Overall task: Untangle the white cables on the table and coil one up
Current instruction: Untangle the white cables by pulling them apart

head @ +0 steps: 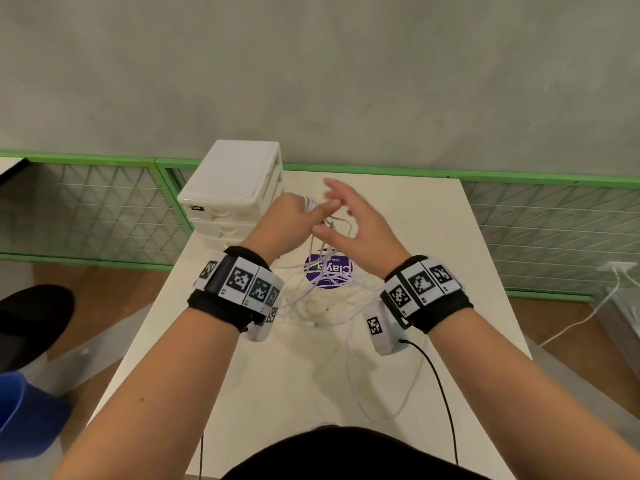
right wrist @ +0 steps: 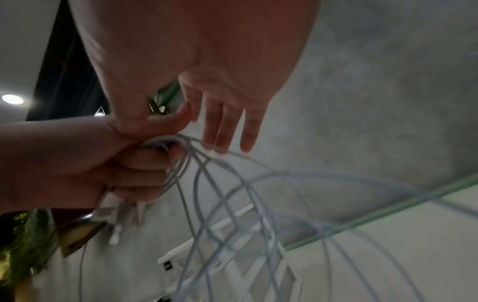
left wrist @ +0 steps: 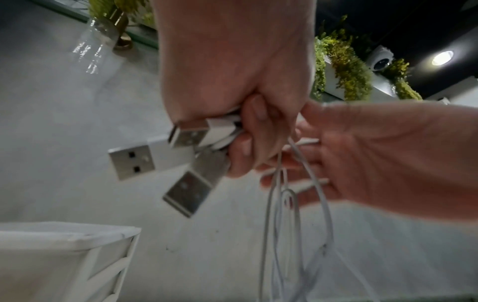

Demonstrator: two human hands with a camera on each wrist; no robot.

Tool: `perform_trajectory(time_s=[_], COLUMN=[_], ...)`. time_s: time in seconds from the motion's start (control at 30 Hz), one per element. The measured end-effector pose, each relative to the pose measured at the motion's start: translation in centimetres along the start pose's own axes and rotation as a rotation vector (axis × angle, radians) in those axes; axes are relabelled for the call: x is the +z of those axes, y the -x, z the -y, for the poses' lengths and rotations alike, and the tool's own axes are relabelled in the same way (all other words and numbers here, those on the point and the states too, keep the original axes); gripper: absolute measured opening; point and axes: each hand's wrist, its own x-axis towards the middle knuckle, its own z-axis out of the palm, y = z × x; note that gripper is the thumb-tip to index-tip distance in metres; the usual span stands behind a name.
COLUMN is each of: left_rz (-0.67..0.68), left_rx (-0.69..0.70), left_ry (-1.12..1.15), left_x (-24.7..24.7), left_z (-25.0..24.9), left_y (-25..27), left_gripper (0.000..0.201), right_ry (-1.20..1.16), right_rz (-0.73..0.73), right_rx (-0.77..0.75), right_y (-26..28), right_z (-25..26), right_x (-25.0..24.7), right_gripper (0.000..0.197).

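Note:
Above the table, my left hand (head: 294, 220) is a fist around a bundle of white cables (head: 311, 204). In the left wrist view three silver USB plugs (left wrist: 139, 161) stick out of the left hand (left wrist: 248, 132), and thin strands hang below it. My right hand (head: 349, 216) is right beside it, with fingers (right wrist: 227, 126) straight and spread, touching the strands (right wrist: 232, 194) that fan out of the left fist (right wrist: 129, 163). More tangled white cable (head: 311, 306) lies on the table (head: 450, 237) under both wrists.
A white drawer unit (head: 232, 188) stands at the table's far left corner, close to my left hand. A purple round sticker (head: 329, 271) lies under the tangle. A black lead (head: 436, 375) runs from my right wrist. A green mesh fence (head: 554, 216) lines the wall.

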Motion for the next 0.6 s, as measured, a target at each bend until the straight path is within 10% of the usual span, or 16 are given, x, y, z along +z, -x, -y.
perform_trajectory(time_s=[0.2,0.37,0.6], left_rz=[-0.053,-0.146,-0.131], left_rx=[0.076,0.038,-0.002], left_ry=[-0.090,-0.052,-0.070], left_x=[-1.2,-2.2,-2.7], left_z=[-0.2,0.3,-0.6], left_y=[-0.5,-0.6,0.0], left_gripper=[0.054,0.054,0.055], right_ry=[0.074,0.321,0.441], right_rz=[0.160,0.183,-0.497], right_rx=[0.154,0.226,-0.110], right_y=[-0.1,-0.2,-2.2], right_z=[-2.3,-4.1,-3.3], right_x=[1.3,0.1,-4.4], right_gripper=[0.017,0.035,0.024])
